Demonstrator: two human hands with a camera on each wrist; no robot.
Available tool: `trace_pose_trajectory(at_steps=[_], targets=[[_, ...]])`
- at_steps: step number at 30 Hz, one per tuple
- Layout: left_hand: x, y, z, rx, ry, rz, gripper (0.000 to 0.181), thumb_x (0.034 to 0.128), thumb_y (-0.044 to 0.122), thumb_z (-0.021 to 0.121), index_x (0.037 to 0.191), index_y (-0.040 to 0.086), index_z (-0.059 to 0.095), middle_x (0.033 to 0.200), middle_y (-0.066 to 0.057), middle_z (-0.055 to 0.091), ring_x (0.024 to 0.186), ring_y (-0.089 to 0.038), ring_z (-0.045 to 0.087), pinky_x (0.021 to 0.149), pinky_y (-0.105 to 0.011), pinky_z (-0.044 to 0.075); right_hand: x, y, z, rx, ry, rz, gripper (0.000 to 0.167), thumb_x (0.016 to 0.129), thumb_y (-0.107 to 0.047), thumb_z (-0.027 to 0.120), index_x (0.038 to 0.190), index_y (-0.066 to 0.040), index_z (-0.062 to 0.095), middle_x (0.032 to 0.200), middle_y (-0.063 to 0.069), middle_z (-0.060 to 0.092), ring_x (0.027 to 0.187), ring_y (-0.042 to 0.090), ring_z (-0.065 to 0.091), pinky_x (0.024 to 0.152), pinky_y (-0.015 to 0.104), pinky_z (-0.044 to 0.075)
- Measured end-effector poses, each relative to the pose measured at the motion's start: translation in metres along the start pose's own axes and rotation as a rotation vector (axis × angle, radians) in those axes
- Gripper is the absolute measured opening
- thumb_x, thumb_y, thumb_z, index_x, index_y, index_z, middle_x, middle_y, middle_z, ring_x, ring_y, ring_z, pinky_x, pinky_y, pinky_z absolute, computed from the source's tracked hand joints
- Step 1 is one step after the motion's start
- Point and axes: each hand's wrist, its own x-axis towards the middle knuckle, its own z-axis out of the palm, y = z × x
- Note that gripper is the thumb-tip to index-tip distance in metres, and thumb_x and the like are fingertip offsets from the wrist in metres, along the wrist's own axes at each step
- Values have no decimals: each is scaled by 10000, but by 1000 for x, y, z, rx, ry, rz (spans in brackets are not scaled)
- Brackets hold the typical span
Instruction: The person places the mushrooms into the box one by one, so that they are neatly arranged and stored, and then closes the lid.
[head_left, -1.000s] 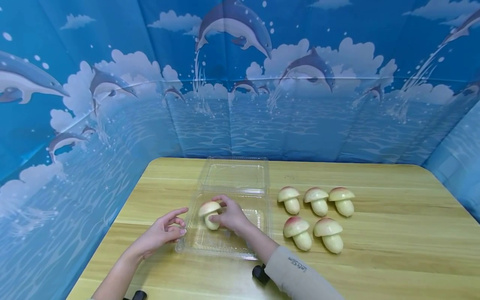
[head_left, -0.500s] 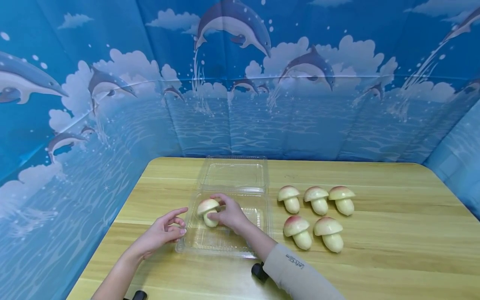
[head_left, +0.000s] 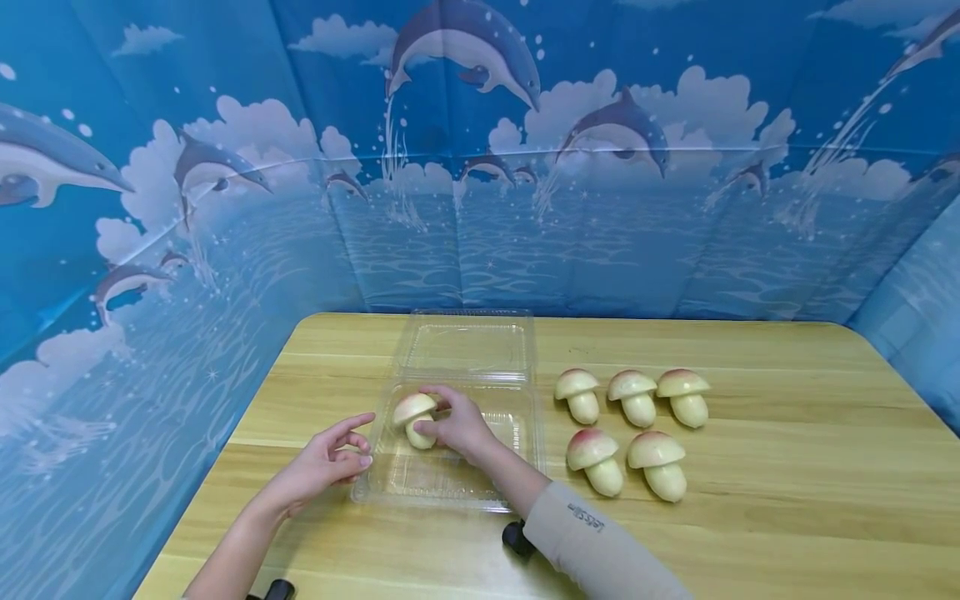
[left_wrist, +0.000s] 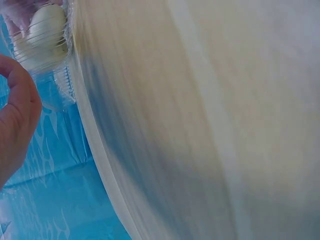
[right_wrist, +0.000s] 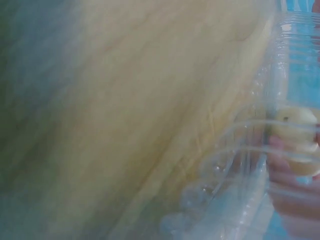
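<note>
- One glossy cream mushroom shape with a pink-tinged cap [head_left: 414, 413] is within the left part of a transparent plastic clamshell base [head_left: 405, 482], pinched by the right hand [head_left: 461, 427]; blurred wrist views leave unclear whether it rests on the floor.
- Outside, to the right, lie three matching mushrooms behind [head_left: 637, 408] and two matching mushrooms in front [head_left: 604, 477]: apparently one of six is in.
- The left hand [head_left: 318, 471] holds nothing, fingers loosely apart beside the base's left edge.
- The transparent plastic lid [head_left: 467, 348] lies open behind; the right forearm [head_left: 517, 479] crosses the base's front right.
- Around: yellow wood-grain table [head_left: 810, 467], blue dolphin-print backdrop [head_left: 675, 250].
</note>
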Motion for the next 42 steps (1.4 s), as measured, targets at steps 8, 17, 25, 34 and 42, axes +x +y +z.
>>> trace_pose_trajectory(at_steps=[8,17,25,34,42], targets=[[0,0,-1,2,3,-5,711,888,83,621,1453,-21,202,1017,-92,458,743,-72,535,651,-227,466,1,-1,0,2,0,10,574,749,-14,749,1280,-114,556,1051,178,523,731,200,563,615,331,534],[1,-1,0,-5,0,-1,706,890,81,617,1452,-22,202,1011,-85,462,734,-64,527,650,-214,465,1,-3,-5,13,-12,56,599,746,-28,752,1294,-162,550,1117,183,502,785,231,573,653,333,538],[0,1,2,-3,20,-11,715,882,80,623,1450,-27,202,1001,-79,466,722,-67,527,647,-215,463,-2,-5,-12,17,-28,75,609,739,-14,750,1294,-154,545,1159,196,497,842,252,565,682,357,534],[0,3,3,7,25,-19,715,879,65,620,1451,-24,200,993,-92,462,710,-75,516,624,-207,449,-6,-11,-25,66,-58,94,553,778,-9,722,1288,-126,542,1192,214,472,822,281,598,734,405,533],[0,5,4,26,21,-16,720,880,73,618,1457,-5,196,1018,-117,463,723,-91,521,633,-224,449,-16,-15,-40,125,-104,74,532,796,-17,706,1294,-72,526,1201,233,469,885,270,597,787,438,516]])
